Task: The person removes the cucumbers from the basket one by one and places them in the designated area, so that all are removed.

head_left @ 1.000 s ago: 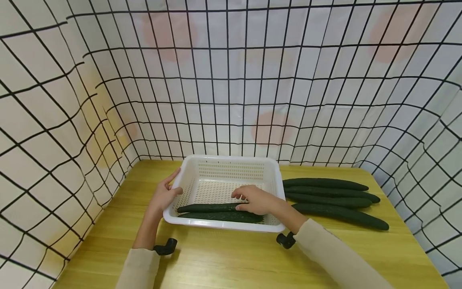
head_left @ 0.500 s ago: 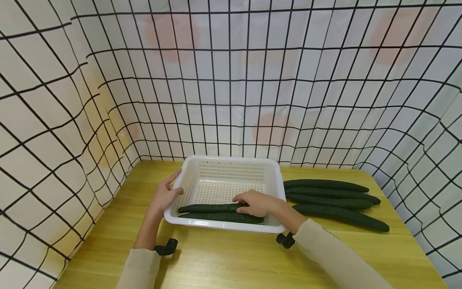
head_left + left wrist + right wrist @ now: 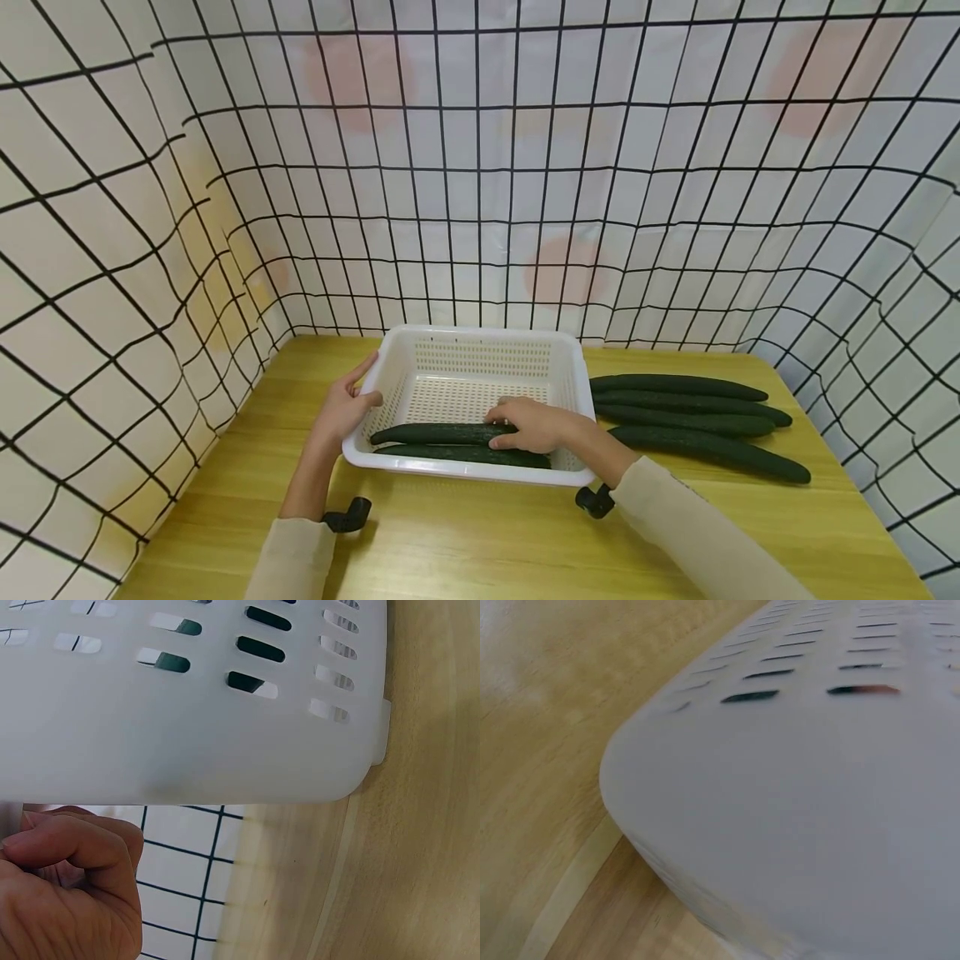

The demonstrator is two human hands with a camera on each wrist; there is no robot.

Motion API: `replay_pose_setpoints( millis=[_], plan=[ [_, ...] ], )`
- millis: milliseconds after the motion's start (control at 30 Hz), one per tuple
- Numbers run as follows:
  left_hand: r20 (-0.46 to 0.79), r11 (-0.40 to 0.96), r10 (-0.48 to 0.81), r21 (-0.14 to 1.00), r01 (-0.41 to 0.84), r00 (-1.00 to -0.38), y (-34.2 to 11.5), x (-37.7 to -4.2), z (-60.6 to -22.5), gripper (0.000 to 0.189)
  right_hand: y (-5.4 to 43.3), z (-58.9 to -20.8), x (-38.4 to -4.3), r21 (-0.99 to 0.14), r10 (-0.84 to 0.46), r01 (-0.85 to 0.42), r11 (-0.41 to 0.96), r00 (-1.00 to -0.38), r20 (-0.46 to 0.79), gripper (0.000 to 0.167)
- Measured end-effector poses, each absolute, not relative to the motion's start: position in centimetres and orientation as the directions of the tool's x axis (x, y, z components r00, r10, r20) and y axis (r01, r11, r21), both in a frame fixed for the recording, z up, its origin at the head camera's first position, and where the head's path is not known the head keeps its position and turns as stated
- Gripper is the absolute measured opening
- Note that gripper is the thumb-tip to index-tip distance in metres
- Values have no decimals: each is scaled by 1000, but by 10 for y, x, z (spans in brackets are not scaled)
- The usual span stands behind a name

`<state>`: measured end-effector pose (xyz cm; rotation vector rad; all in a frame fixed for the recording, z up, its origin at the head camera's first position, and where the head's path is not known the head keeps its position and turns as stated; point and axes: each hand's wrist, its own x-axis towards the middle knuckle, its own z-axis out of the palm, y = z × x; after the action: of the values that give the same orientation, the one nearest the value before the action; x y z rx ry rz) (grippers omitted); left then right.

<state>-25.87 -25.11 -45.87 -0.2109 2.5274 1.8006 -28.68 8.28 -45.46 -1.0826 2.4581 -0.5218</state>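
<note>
A white perforated plastic basket point(image 3: 487, 335) sits on the table with two dark green cucumbers along its near side. My left hand point(image 3: 347, 407) pinches the basket's left rim, thumb inside and fingers outside; in the left wrist view the curled left hand point(image 3: 71, 881) shows at the rim below the slotted basket wall point(image 3: 172, 742). Inside the basket, my right hand point(image 3: 534, 423) grips the right end of the rear cucumber point(image 3: 435, 433), which lies against the front cucumber point(image 3: 465, 454). The right wrist view is filled mostly by the basket's outer wall point(image 3: 780, 787), which hides the hand.
Several more cucumbers point(image 3: 705, 446) lie side by side on the wooden table point(image 3: 480, 542), right of the basket. A white sheet with black grid lines point(image 3: 487, 192) rises behind the table and along both sides. Black wrist mounts point(image 3: 348, 515) stick out near both sleeves.
My right fingers have lowered and closed round the rear cucumber, which has shifted slightly toward the front one. The left hand keeps its place on the rim.
</note>
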Motion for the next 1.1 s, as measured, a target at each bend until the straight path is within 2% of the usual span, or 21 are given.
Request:
replay_pose_setpoints(
  millis=[267, 433, 667, 1100],
  plan=[
    [-111, 285, -92, 949, -133, -990, -253, -262, -459, 83, 82, -453, -287, -537, -771, -590, 603, -604, -201, 48],
    [-125, 279, -71, 950, -140, -990, -247, -251, -437, 84, 80, -451, -285, -555, -775, -583, 593, -600, -199, 55],
    [-116, 281, -86, 950, -136, -989, -252, -262, -462, 83, 82, -456, -283, -567, -792, -604, 561, -591, -154, 51],
    [-106, 283, -80, 951, -124, -991, -251, -261, -460, 83, 87, -449, -283, -632, -792, -605, 484, -610, -23, 47]
  ],
)
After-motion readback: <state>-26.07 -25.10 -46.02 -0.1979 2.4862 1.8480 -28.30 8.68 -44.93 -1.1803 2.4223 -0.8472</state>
